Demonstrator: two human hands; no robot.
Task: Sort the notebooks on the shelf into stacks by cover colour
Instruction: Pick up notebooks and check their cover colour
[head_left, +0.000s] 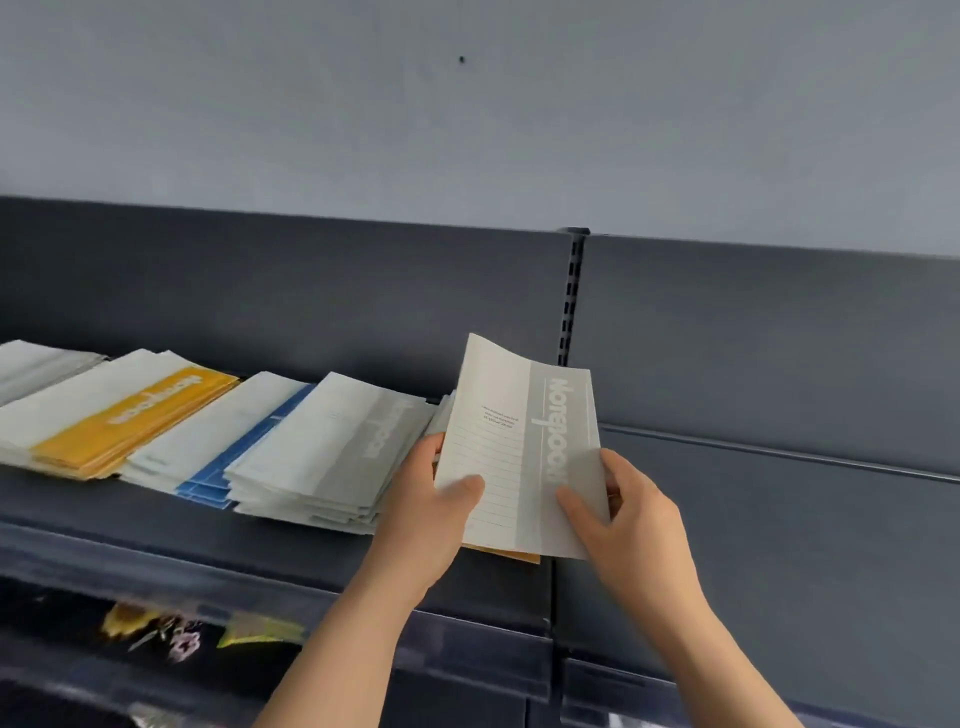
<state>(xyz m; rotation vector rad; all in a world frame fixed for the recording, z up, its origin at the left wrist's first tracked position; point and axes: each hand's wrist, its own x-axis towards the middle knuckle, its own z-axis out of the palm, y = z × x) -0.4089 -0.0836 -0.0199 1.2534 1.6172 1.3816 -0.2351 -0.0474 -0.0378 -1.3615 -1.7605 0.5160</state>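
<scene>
I hold a grey-striped notebook (511, 431) tilted up above the right end of the dark shelf (156, 525). My left hand (423, 512) grips its left edge, thumb on the cover. My right hand (618, 512) pinches its lower right corner. A yellow edge (514, 555) peeks out beneath it, so more than one notebook may be held. Stacks lie on the shelf: a grey-striped stack (332, 457), a blue-striped stack (228, 447), a yellow-striped stack (119, 415) and a pale stack (36, 364) at far left. Behind the held notebook a few more notebooks (440, 415) are mostly hidden.
A dark back panel (311, 291) rises behind the stacks, with a slotted upright (570, 296) at its right end. Right of that, another panel (779, 364) carries a thin rail. Below the shelf lip, colourful packaged goods (171, 636) sit on a lower level.
</scene>
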